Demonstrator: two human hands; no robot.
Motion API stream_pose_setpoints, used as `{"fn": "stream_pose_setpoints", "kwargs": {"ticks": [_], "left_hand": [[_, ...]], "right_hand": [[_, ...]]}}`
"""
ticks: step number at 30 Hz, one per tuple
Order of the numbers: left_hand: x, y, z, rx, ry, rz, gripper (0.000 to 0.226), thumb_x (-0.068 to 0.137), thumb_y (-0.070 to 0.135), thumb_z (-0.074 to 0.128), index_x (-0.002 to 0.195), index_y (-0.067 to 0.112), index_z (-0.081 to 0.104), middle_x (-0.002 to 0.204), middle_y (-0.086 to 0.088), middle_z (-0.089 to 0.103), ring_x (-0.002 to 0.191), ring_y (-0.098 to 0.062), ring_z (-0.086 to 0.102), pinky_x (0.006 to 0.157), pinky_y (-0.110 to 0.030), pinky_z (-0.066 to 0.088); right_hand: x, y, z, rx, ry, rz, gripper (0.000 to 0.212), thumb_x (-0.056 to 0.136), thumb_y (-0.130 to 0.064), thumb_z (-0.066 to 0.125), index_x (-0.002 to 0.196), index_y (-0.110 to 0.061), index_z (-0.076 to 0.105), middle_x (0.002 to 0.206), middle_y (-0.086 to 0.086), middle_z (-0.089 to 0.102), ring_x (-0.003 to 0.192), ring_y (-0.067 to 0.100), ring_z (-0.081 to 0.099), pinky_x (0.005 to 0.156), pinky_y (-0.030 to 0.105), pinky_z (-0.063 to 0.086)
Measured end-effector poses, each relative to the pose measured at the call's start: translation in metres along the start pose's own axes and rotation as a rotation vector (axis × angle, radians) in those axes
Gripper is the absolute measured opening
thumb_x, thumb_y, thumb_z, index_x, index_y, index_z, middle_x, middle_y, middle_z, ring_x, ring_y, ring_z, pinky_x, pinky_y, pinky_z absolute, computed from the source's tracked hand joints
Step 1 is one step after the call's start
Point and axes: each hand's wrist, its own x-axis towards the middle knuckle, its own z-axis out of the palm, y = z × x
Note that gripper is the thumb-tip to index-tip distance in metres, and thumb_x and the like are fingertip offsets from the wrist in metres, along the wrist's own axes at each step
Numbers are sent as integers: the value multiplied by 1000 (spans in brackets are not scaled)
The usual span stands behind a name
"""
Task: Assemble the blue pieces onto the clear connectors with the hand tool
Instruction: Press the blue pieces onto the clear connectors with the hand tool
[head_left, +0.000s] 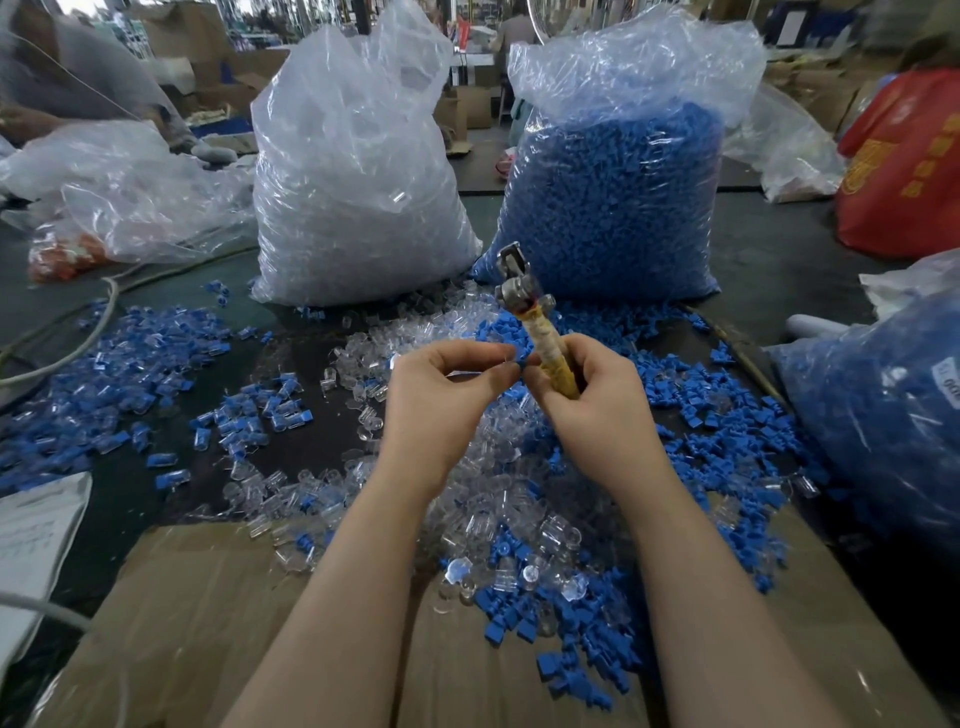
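The hand tool with the yellow taped handle and bare metal head (540, 322) is held upright in the right hand (592, 410), whose fingers are curled round the lower handle, so that the metal head stands clear above both hands and the thumb and forefinger are left free for handling parts. The left hand (447, 400) is brought up just beside it, its thumb and forefinger pinched together on something small; what is pinched is too blurred to be named, though a clear part is the likely guess. The hands are raised above a loose heap of small clear plastic connectors (493, 499) on the dark worktop (306, 447), with small loose blue plastic pieces (727, 421) spread to the right, so that each kind lies within short reach. Pieces that appear already joined, blue on clear (130, 384), are scattered to the left, apart from the raw stock. Behind, a tall clear plastic bag of clear connectors (358, 171) and a tall clear plastic bag of blue pieces (618, 197) are stood upright as bulk supply. A flattened brown cardboard sheet (208, 623) is laid under the near edge of the heap.
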Motion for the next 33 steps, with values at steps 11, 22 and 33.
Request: {"fn": "stream_pose_setpoints", "kwargs": {"ticks": [11, 22, 33], "left_hand": [[-1, 2, -1, 38, 1, 0, 21, 78, 4, 78, 77, 25, 75, 77, 6, 76, 75, -9, 71, 71, -18, 57], [2, 1, -8, -188, 64, 13, 16, 82, -1, 74, 91, 12, 71, 93, -13, 74, 91, -27, 70, 84, -32, 59], [9, -1, -17, -333, 114, 87, 17, 83, -3, 71, 90, 11, 66, 87, -7, 70, 85, -21, 66, 83, -34, 58]], "right_hand": [[0, 1, 0, -119, 9, -49, 14, 89, -16, 68, 82, -25, 59, 63, -19, 57, 54, 3, 48, 52, 18, 35], [-2, -4, -15, 21, -160, 102, 8, 90, -19, 67, 94, -16, 61, 86, 17, 60, 72, 15, 53, 72, 40, 51], [-3, -2, -18, -130, -352, 205, 40, 71, -39, 64, 103, -17, 56, 102, 19, 60, 80, 36, 56, 70, 37, 42]]}}
